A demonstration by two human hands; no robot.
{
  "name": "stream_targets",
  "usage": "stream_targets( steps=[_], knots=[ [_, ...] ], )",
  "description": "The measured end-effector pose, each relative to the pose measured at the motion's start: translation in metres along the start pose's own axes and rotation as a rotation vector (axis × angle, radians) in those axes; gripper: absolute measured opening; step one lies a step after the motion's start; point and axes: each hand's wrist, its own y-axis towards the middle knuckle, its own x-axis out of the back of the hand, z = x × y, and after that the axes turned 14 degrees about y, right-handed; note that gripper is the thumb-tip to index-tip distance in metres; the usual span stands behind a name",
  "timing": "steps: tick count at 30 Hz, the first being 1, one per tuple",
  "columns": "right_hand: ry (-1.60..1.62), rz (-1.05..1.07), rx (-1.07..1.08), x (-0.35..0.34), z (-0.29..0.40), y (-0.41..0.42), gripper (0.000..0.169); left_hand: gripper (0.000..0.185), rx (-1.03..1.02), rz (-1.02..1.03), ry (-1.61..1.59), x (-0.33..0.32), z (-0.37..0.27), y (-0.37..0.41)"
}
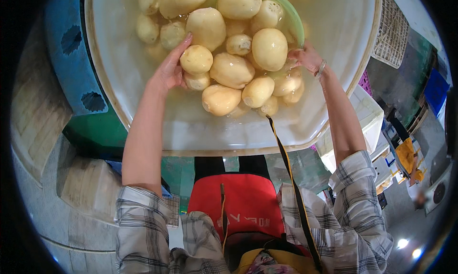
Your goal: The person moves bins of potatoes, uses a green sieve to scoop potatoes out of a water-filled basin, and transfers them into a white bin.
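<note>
Several peeled lotus root segments (232,71) lie heaped in cloudy water inside a large white tub (214,138). Small holes show on a cut end of one segment (272,10) near the top. My left hand (171,68) cups the heap's left side, next to a small round segment (196,59); some of its fingers are hidden, so a firm grip cannot be made out. My right hand (307,59), with a bracelet at the wrist, grips the green rim of a plastic basket (296,14). Lotus root and water hide most of the basket.
The tub's brown-edged rim (232,152) curves in front of my red apron (236,202). A black-and-yellow strap (286,159) hangs down over the tub edge. Left is a blue panel (71,59) with dark openings; right are a white box (365,120) and a plastic crate (390,30).
</note>
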Motion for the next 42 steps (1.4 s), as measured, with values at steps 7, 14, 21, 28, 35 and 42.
stream_targets(
  steps=[7,14,21,28,35,42],
  knots=[
    [0.016,0.088,0.038,0.003,0.014,-0.023,0.054,0.072,0.006,0.071,-0.123,-0.007,0.006,-0.023],
    [0.036,0.094,0.072,0.003,0.017,-0.063,0.035,0.071,0.054,0.056,-0.035,-0.021,0.003,-0.050],
    [0.121,0.031,0.138,-0.008,0.006,-0.112,0.032,0.080,0.050,0.022,0.112,-0.032,0.000,-0.072],
    [0.246,-0.003,0.089,-0.006,-0.006,-0.158,0.041,0.075,0.140,-0.015,0.267,-0.058,-0.018,-0.098],
    [0.375,-0.101,0.080,0.016,-0.028,-0.208,0.043,0.084,0.217,-0.011,0.467,-0.109,-0.039,-0.105],
    [0.618,-0.112,0.165,0.047,-0.079,-0.231,0.047,0.087,0.284,0.001,0.598,-0.164,-0.045,-0.087]
  ],
)
